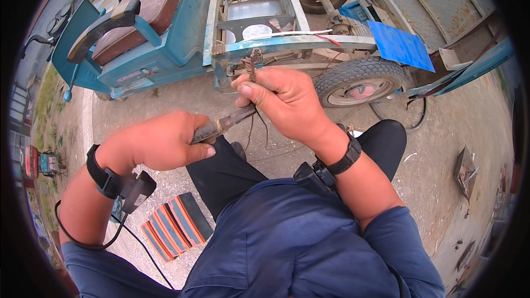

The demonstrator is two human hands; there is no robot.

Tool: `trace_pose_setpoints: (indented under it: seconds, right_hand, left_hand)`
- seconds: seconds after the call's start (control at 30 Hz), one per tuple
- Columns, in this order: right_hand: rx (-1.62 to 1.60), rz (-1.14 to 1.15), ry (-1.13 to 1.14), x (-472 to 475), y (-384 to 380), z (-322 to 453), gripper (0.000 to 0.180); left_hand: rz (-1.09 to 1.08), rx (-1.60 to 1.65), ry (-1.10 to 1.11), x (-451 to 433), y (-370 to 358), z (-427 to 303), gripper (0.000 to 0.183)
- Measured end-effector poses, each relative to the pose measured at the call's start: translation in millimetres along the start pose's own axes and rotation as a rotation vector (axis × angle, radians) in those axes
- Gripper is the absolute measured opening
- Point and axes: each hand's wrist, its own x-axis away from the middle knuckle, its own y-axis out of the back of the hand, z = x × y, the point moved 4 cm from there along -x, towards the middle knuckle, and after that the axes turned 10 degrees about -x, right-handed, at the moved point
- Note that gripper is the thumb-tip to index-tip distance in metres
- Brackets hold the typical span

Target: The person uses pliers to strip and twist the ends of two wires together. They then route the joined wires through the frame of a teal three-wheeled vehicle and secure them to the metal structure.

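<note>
My left hand (159,140) grips the worn handles of a pair of pliers (221,125), whose head points up to the right. The plier tip lies just below the fingers of my right hand (285,101) and partly behind them. Between thumb and fingers, that hand pinches a twisted length of rusty wire (250,67). Two thin wire ends (261,123) hang down beneath the fingertips. Whether the jaws bite on the wire cannot be made out. Just beyond my fingers runs the pale blue side rail (290,44) of a cargo tricycle's frame.
A spoked-pattern tyre (360,80) stands right of my hands, under a blue sheet (401,45). The tricycle's turquoise seat box (165,64) is at left. Orange-and-grey striped material (178,225) lies by my left leg. A metal tray (466,171) sits on the ground at right.
</note>
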Motion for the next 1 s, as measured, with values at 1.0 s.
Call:
trace_pose_setpoints:
  seconds: [1.0]
  right_hand:
    - [0.131,-0.050,0.196,-21,-7,3,0.010]
  left_hand:
    - [-0.636,-0.427,0.108,-4,-21,19,0.025]
